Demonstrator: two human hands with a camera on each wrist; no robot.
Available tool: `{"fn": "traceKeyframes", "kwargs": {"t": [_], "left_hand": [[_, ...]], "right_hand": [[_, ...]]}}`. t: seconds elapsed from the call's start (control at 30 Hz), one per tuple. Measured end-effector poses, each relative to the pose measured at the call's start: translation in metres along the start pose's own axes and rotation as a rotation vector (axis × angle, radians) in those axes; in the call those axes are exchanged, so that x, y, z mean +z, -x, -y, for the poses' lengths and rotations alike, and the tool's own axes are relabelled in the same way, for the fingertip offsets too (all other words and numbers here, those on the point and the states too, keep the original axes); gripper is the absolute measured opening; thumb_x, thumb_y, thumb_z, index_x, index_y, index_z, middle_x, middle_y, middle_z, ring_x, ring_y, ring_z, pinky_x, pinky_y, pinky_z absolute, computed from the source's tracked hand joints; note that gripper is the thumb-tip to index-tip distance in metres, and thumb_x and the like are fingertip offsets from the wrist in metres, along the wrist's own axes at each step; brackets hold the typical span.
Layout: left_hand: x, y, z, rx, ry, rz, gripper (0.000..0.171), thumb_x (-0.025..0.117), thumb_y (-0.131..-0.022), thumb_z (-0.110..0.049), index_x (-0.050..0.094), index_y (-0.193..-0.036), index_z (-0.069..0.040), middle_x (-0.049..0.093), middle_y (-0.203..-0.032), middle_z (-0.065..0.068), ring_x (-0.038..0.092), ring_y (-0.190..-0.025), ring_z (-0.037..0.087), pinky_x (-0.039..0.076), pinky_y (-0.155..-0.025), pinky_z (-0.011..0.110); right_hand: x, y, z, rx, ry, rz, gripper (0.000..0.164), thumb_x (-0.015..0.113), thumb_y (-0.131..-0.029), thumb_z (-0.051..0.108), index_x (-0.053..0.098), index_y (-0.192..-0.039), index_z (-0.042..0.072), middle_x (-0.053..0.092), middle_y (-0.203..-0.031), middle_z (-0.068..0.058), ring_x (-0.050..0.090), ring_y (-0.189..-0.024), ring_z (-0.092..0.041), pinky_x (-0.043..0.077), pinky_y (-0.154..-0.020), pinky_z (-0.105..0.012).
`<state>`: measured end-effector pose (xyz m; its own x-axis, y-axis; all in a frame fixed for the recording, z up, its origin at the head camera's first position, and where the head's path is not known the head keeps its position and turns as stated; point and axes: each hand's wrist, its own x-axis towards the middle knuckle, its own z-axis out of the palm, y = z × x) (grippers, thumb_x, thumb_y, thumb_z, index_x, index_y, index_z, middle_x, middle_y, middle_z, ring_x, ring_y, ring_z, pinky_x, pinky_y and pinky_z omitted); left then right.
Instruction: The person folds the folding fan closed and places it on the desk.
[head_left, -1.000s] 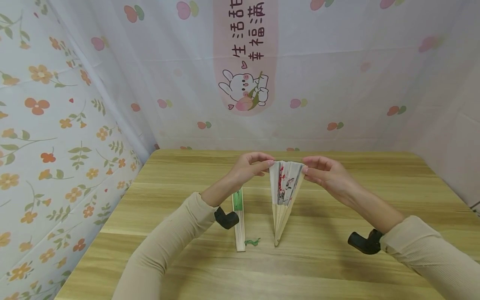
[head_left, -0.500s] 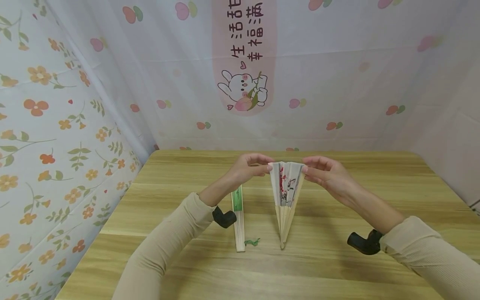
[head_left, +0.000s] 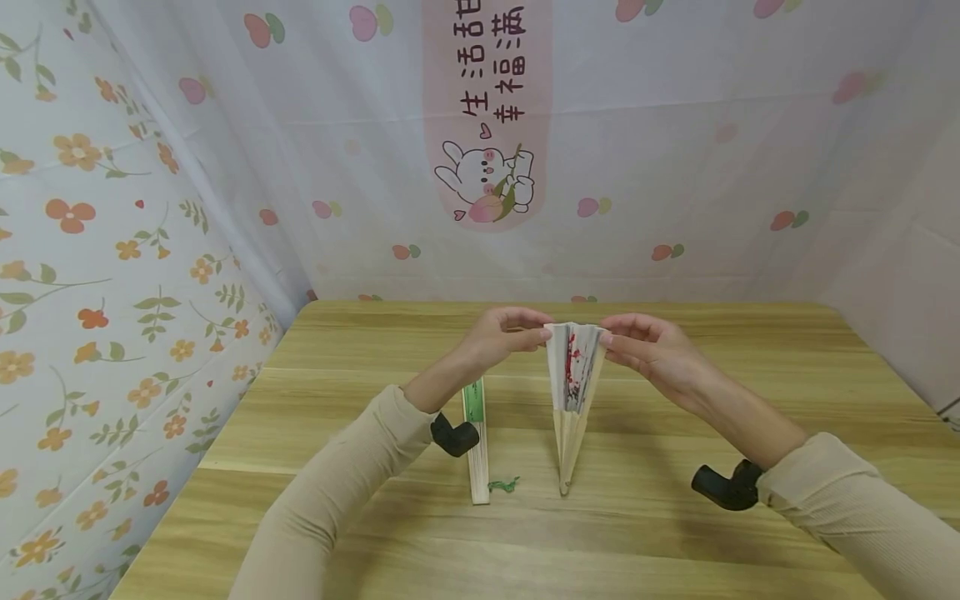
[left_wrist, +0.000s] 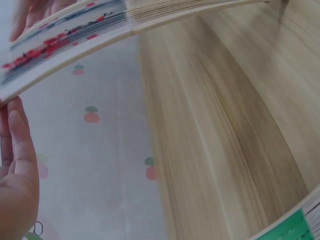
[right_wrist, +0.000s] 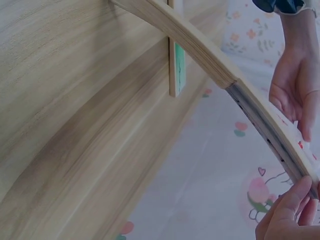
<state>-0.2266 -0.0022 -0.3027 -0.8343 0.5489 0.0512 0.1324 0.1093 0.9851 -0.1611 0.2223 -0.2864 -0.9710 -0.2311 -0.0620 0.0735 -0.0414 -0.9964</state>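
Observation:
A partly spread folding fan, white with red blossoms and pale wooden ribs, is held upright between both hands in the head view. My left hand pinches its upper left corner with thumb and fingers. At the opposite upper corner, my right hand pinches the outer rib. The ribs narrow down to a pivot end; whether that end touches the table cannot be told. Its folded ribs show edge-on in the right wrist view. A second, folded fan with green cloth lies left of it, partly behind my left wrist.
A small green tassel lies beside the folded fan on the wooden table. Patterned curtains hang behind the table and along its left side. Black wrist mounts stick out below the sleeves.
The white fan's top spread has narrowed slightly as my left hand moved a little right. Its pivot end sits slightly farther right than one second ago. The green fan stays put.

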Motion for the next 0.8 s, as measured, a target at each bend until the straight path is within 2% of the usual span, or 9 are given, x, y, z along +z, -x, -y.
{"fn": "traceKeyframes", "kwargs": {"t": [0.23,0.8], "left_hand": [[0.0024,-0.0005,-0.0009,0.007,-0.002,-0.003,0.024,0.061,-0.084,-0.011,0.061,-0.106,-0.002,0.060,-0.103,0.007,0.059,-0.087,0.017,0.048,-0.078,0.028],[0.0052,-0.0037,0.0006,0.002,0.025,-0.009,0.024,0.061,-0.084,-0.013,0.061,-0.106,-0.003,0.061,-0.100,0.006,0.057,-0.094,0.025,0.047,-0.080,0.030]], "right_hand": [[0.0021,-0.0001,0.0007,-0.003,-0.005,0.006,0.028,0.062,-0.084,0.015,0.051,-0.106,0.004,0.053,-0.098,-0.002,0.054,-0.091,-0.013,0.043,-0.086,-0.026],[0.0061,0.0006,0.0020,-0.018,-0.043,0.027,0.020,0.060,-0.085,0.012,0.054,-0.103,0.007,0.053,-0.096,-0.002,0.054,-0.090,-0.013,0.045,-0.083,-0.024]]}}
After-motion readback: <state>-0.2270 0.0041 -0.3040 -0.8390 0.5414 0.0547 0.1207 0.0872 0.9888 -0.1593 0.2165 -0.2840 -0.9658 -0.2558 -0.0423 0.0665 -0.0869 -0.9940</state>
